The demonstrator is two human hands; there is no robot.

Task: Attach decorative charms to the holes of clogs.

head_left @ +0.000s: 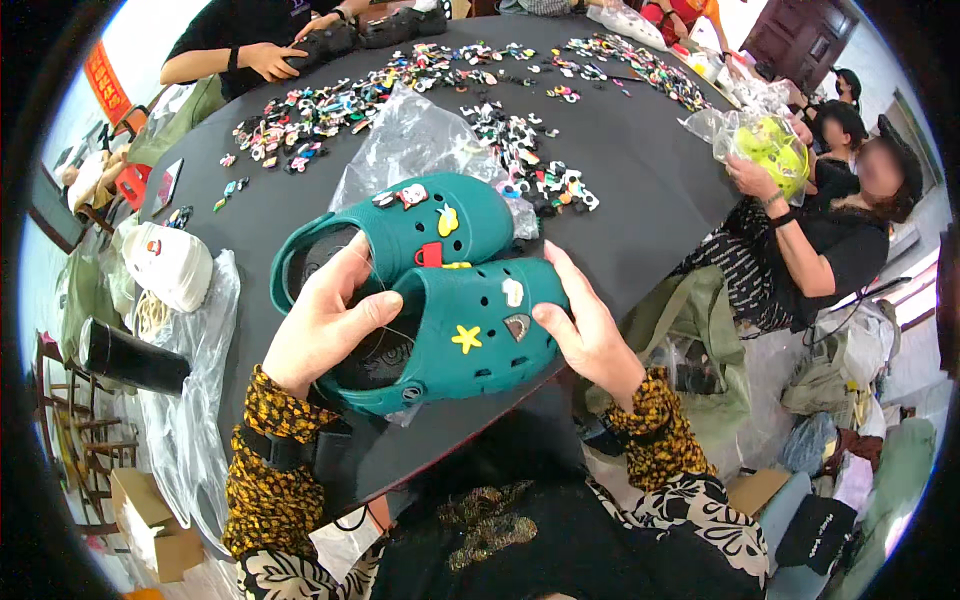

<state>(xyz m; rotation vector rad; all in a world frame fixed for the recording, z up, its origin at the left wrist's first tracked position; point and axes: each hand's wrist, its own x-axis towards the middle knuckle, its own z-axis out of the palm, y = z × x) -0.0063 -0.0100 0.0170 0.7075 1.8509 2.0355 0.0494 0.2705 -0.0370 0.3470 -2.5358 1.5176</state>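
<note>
Two dark green clogs (430,320) are side by side above the near edge of the table, toes to the right. My left hand (322,318) grips them at the heel end, fingers reaching into the farther clog (482,212) and thumb over the nearer one's opening. My right hand (597,345) is closed around the nearer clog's toe, thumb on top. A yellow starfish charm (466,339), a white charm (513,292) and a dark fan-shaped charm (517,327) sit on the nearer clog. Red, yellow and white character charms (411,196) decorate the farther one.
Many small colourful charms (300,115) are strewn over the black table (640,190). Behind the clogs lies a clear plastic bag (400,140). White clogs (170,265) and a black cylinder (135,357) are at left. Co-workers sit around, one holding bagged yellow-green clogs (775,155).
</note>
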